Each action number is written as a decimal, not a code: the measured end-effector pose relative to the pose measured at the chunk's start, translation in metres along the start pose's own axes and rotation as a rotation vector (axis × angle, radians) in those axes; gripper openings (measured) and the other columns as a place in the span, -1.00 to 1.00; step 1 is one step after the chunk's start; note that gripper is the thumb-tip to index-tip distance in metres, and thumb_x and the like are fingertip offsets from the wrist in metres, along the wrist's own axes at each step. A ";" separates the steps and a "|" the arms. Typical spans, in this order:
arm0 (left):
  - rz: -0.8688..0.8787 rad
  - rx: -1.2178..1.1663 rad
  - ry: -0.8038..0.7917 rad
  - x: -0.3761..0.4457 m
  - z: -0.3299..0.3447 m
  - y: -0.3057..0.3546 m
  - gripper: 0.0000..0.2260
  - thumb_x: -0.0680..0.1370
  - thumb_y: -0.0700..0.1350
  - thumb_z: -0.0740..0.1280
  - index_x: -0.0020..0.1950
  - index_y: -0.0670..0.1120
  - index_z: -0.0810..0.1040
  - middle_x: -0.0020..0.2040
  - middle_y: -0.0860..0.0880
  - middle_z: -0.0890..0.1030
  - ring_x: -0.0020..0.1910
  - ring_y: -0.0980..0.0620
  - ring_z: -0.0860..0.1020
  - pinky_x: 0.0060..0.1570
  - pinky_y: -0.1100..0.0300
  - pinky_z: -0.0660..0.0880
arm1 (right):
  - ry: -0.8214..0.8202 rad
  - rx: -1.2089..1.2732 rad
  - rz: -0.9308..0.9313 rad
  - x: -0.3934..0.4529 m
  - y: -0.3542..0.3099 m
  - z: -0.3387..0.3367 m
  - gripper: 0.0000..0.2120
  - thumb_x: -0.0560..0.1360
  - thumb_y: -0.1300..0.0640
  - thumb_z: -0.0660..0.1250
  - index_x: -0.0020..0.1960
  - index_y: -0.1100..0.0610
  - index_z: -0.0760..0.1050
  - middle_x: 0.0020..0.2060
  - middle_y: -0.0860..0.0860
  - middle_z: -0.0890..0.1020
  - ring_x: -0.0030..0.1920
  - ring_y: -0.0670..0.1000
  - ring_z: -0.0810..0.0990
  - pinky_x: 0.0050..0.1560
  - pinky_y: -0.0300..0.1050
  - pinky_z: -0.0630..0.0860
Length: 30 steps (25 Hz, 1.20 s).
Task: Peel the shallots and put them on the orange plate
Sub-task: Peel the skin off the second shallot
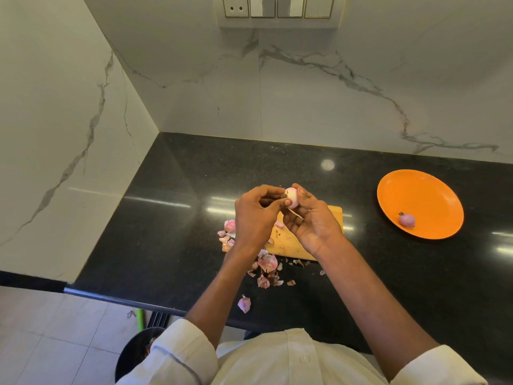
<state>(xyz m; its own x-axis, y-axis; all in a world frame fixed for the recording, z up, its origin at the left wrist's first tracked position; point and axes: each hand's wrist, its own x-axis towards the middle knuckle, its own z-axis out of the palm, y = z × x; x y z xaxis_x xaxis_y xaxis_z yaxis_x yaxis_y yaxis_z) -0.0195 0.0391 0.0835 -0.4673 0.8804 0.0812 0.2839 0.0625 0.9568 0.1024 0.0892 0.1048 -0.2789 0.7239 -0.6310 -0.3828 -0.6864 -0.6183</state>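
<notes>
A pale pink shallot (292, 197) is held up above the wooden cutting board (288, 241). My right hand (311, 220) grips it from the right with thumb and fingers curled round it. My left hand (256, 213) pinches the brown root end on the shallot's left side. The orange plate (424, 195) lies to the right on the black counter, with one peeled purple shallot (406, 219) near its front edge.
Loose pink and brown skins (266, 266) are scattered on the black counter (177, 218) left of and in front of the board; one piece (244, 303) lies near the counter's front edge. A dark bin (136, 354) stands on the floor below. Marble walls close the back and left.
</notes>
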 end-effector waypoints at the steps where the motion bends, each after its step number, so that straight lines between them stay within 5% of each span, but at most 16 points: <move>1: 0.025 0.006 -0.021 0.002 -0.002 -0.001 -0.80 0.54 -0.20 0.58 0.15 -0.10 0.74 -0.02 0.03 0.76 -0.02 0.11 0.73 0.05 0.22 0.67 | -0.004 -0.006 0.003 -0.001 -0.001 0.000 -0.81 0.69 0.10 0.33 0.24 0.07 0.66 0.10 0.14 0.69 0.00 0.07 0.65 0.00 -0.03 0.59; 9: 0.178 0.260 -0.139 0.000 -0.004 -0.012 -0.87 0.64 -0.26 0.43 0.08 -0.04 0.56 -0.06 0.09 0.58 -0.09 0.17 0.56 -0.14 0.36 0.47 | -0.042 -0.040 0.031 -0.004 -0.002 -0.004 -0.70 0.67 0.04 0.36 0.33 0.17 0.62 -0.07 0.14 0.70 -0.26 -0.04 0.68 -0.12 -0.10 0.63; 16: 0.309 0.270 -0.106 -0.002 -0.003 -0.010 -0.87 0.64 -0.19 0.47 0.19 -0.14 0.66 0.00 0.00 0.71 -0.04 0.11 0.67 -0.04 0.12 0.66 | -0.036 -0.031 0.024 -0.006 -0.009 -0.006 -0.75 0.66 0.05 0.38 0.25 0.17 0.64 -0.11 0.14 0.70 -0.18 0.01 0.67 -0.05 -0.07 0.63; 24: 0.062 0.372 -0.078 -0.002 0.009 0.019 -0.84 0.59 -0.12 0.50 -0.02 0.01 0.53 -0.22 0.09 0.58 -0.26 0.13 0.57 -0.29 0.29 0.48 | 0.058 -0.172 -0.115 -0.009 -0.004 0.005 -0.79 0.68 0.14 0.35 0.27 0.15 0.63 -0.01 0.11 0.74 -0.04 0.05 0.71 -0.01 -0.02 0.66; 30: 0.087 0.200 -0.023 0.017 -0.003 0.024 -0.90 0.62 -0.07 0.50 0.05 -0.02 0.61 -0.14 0.10 0.65 -0.17 0.13 0.64 -0.18 0.21 0.61 | 0.048 -0.116 -0.158 -0.002 -0.015 0.029 -0.80 0.67 0.14 0.35 0.25 0.14 0.65 0.05 0.15 0.74 0.03 0.10 0.72 0.06 0.02 0.66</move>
<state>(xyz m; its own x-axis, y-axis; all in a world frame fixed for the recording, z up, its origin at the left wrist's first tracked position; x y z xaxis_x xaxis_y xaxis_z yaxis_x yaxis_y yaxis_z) -0.0229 0.0540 0.1085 -0.4155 0.8967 0.1526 0.4840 0.0759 0.8718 0.0827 0.0998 0.1290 -0.1796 0.8210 -0.5419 -0.3133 -0.5699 -0.7596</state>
